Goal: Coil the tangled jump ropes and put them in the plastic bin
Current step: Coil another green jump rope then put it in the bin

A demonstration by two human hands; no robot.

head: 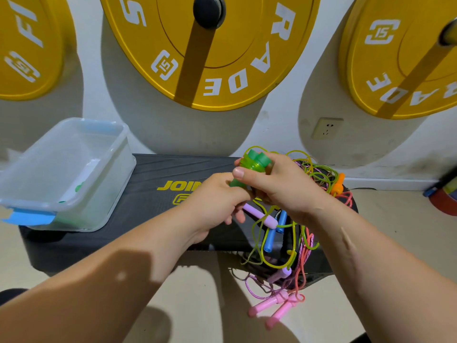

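My right hand [279,184] grips two green jump-rope handles [254,162] held together upright above a black step platform [158,174]. Their yellow-green cord [294,233] loops down into a tangled pile of ropes on the platform's right end. My left hand [215,199] is closed around the lower end of the green handles. Under my hands lie a lilac handle [259,216] and blue handles [270,237]. An orange handle [338,184] lies behind the pile, and pink handles [274,308] hang down to the floor. The clear plastic bin [61,201] stands on the platform's left end.
Three yellow weight plates [222,70] hang on the white wall behind the platform. A wall socket [326,128] sits at the right. A blue lid clip [29,217] sticks out of the bin's near corner. A red and blue object [445,194] lies at the far right.
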